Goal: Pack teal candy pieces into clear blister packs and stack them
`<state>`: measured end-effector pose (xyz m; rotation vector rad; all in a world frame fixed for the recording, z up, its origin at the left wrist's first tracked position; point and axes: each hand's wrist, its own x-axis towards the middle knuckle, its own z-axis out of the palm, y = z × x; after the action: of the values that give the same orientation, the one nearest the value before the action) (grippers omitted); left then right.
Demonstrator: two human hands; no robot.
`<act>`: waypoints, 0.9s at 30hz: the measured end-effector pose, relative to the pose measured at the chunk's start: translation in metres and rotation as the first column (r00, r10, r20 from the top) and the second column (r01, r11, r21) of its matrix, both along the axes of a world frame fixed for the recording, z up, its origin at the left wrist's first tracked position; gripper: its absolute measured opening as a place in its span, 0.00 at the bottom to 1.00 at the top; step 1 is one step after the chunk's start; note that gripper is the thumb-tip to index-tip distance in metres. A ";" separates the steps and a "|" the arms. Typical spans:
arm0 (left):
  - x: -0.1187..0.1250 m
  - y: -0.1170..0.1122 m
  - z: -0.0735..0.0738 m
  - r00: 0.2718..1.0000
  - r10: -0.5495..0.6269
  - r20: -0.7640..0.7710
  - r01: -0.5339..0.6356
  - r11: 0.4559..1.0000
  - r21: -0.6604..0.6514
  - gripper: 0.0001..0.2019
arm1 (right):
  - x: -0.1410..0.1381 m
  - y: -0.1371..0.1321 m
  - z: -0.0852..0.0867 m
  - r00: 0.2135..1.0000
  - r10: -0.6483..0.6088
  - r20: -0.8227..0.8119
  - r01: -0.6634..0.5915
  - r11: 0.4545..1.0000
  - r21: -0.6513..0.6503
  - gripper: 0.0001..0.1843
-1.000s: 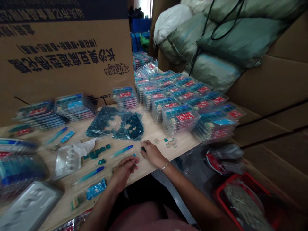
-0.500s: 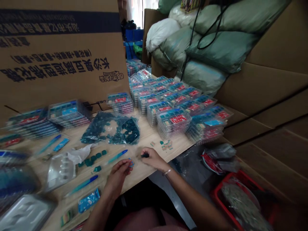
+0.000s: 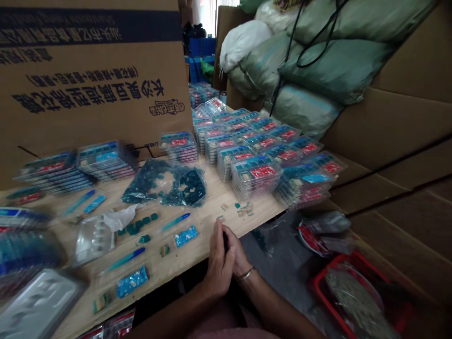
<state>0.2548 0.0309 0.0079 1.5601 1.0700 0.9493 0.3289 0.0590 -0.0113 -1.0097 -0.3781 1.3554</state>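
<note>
Your L hand (image 3: 218,266) & R hand (image 3: 237,254): fingers (image 3: 217,235) closed together, not released, around sm. dark teal pc. (image 3: 225,241); which hand grips it, can't tell. Thin silver bangle (image 3: 246,273) on R wrist. Hands at edge of pale wooden table (image 3: 183,266). Just ahead: sm. teal-and-tan tiles (image 3: 245,209), still loose. Beyond: many filled clear blister packs w/ red labels (image 3: 254,173), stacked. Clear plastic bag of dark teal pcs. (image 3: 164,183) still holds plenty.

The wooden table (image 3: 183,266) carries stacked clear trays (image 3: 254,178), a plastic bag (image 3: 164,184) of teal pieces, loose teal pieces (image 3: 138,226), and blue sticks (image 3: 175,221).
</note>
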 end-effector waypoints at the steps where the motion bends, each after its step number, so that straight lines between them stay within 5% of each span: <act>1: -0.002 -0.002 0.000 0.996 -0.075 -0.040 0.077 0.996 0.045 0.32 | 0.001 0.002 -0.004 1.000 0.009 0.002 -0.009 1.000 -0.003 0.11; 7: -0.012 0.008 0.018 0.953 -0.263 -0.151 0.284 0.948 0.141 0.30 | 0.008 0.010 -0.009 0.989 0.047 -0.141 -0.064 0.991 -0.114 0.13; 11: -0.023 0.041 0.033 0.958 -0.078 -0.277 0.140 0.967 0.213 0.16 | 0.027 0.008 0.003 0.969 0.108 -0.221 -0.138 0.982 -0.128 0.13; 13: -0.029 0.063 0.037 0.847 0.065 -0.528 0.072 0.970 0.234 0.10 | 0.040 0.007 0.009 0.962 0.143 -0.231 -0.166 0.983 -0.083 0.13; 15: -0.034 0.082 0.037 0.626 0.116 -0.771 0.117 0.964 0.240 0.08 | 0.054 0.009 0.013 0.971 0.160 -0.178 -0.170 0.985 -0.043 0.14; 18: -0.033 0.099 0.035 0.402 0.109 -0.909 0.228 0.950 0.214 0.12 | 0.073 0.019 0.018 0.975 0.100 0.200 -0.092 0.995 -0.049 0.13; 20: -0.029 0.102 0.034 0.364 0.092 -0.927 0.252 0.948 0.193 0.15 | 0.083 0.028 0.022 0.774 0.040 0.632 -0.022 0.999 -0.036 0.08; 22: -0.026 0.102 0.034 0.362 0.075 -0.929 0.256 0.950 0.176 0.17 | 0.088 0.038 0.027 0.331 0.058 0.942 -0.010 0.998 -0.058 0.04; 24: -0.025 0.102 0.035 0.367 0.071 -0.927 0.260 0.950 0.176 0.17 | 0.087 0.047 0.031 -0.088 0.181 0.980 -0.004 0.983 -0.182 0.08; 25: -0.025 0.102 0.034 0.367 0.069 -0.928 0.263 0.949 0.174 0.17 | 0.084 0.051 0.033 -0.208 0.251 0.945 0.015 0.967 -0.253 0.10; 27: -0.025 0.104 0.033 0.361 0.063 -0.930 0.269 0.948 0.169 0.17 | 0.078 0.057 0.034 -0.293 0.335 0.895 0.047 0.940 -0.337 0.13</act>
<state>0.2299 0.1348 0.0407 2.5165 1.5977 -0.0276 0.4069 0.1157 0.0222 -2.3100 -1.7405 0.2760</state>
